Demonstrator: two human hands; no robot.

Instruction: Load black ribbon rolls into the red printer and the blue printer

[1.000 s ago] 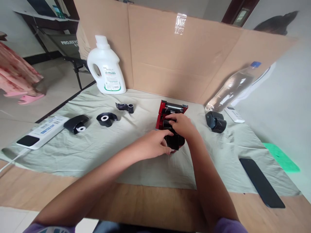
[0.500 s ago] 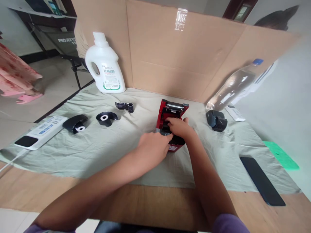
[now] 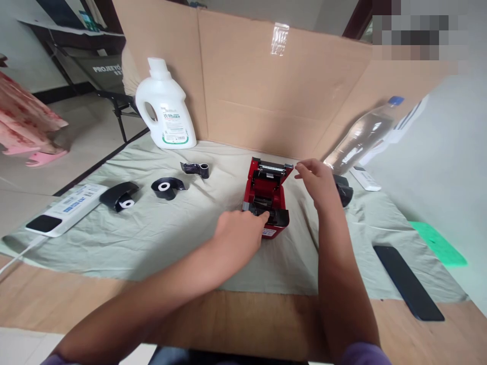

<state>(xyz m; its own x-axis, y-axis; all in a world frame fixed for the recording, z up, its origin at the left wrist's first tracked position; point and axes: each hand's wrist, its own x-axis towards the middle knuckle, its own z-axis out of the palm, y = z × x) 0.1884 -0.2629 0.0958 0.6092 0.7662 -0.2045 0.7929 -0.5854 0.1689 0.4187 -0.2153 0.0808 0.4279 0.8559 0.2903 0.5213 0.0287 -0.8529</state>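
Note:
A small red and black device (image 3: 279, 203) stands on the grey-green cloth with its lid raised at the back. My left hand (image 3: 243, 230) is at its front left, wrapped against the front side, with the index finger resting on the black front edge. My right hand (image 3: 314, 180) is in the air beside the lid's right corner, fingers bent and slightly apart, with nothing visible in them. Behind that hand, a black object (image 3: 345, 192) is partly hidden. To the left lie a black roll (image 3: 164, 187), a second one (image 3: 119, 195) and a smaller one (image 3: 203, 170).
A white jug (image 3: 167, 109) and a clear bottle (image 3: 363, 137) stand near the cardboard (image 3: 266, 91). A power strip (image 3: 68, 208) lies left; a phone (image 3: 409, 281) and green item (image 3: 439, 243) lie right. A person's pink slippers show on the floor at left.
My right hand has come out of the red device and moved up and right, beside the raised lid. My left hand has stayed at the device's front.

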